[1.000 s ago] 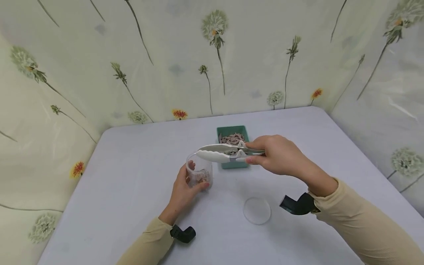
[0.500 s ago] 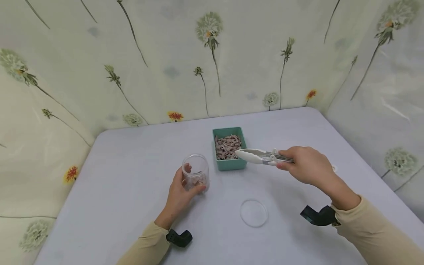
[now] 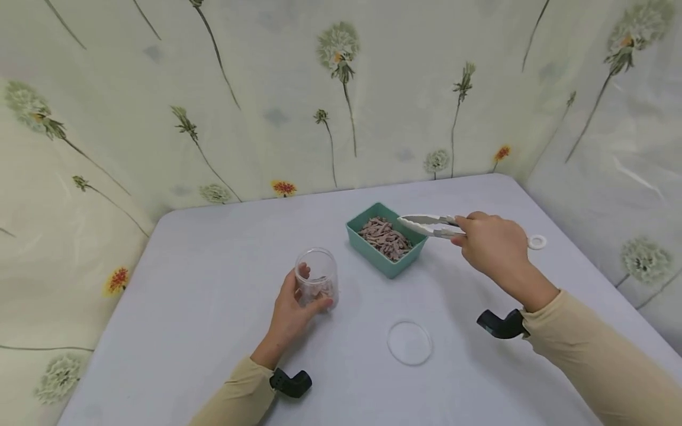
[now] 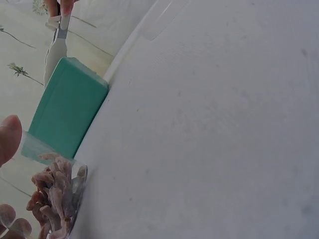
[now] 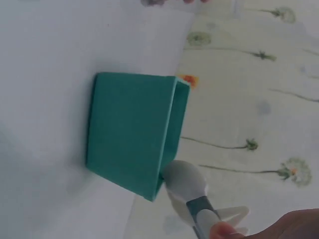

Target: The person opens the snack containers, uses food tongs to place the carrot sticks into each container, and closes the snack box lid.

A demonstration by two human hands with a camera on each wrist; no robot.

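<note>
My left hand [image 3: 290, 316] holds a clear plastic jar [image 3: 326, 273] upright on the table, thumb on its near side. Inside lie greyish-brown strips [image 4: 55, 194], low in the jar. A pair of white-headed tongs [image 3: 417, 227] is gripped in my right hand [image 3: 492, 242], thumb and fingers pinching its metal arms; the heads are spread apart, nothing between them. They overlap the right rim of a green rectangular bin [image 3: 373, 255], which sits at an angle. More of the same strips [image 3: 386, 238] fill part of this bin.
A clear round lid [image 3: 409, 343] lies flat on the white-covered table [image 3: 213, 266], nearer than the bin. Flower-printed curtain [image 3: 256, 118] surrounds the table at back and sides. A white ring [image 3: 537, 241] at the tongs' tail shows behind the right wrist.
The tongs have moved away from the jar's mouth to the bin's right rim. The bin has turned from straight to angled. My left hand keeps the jar in place.
</note>
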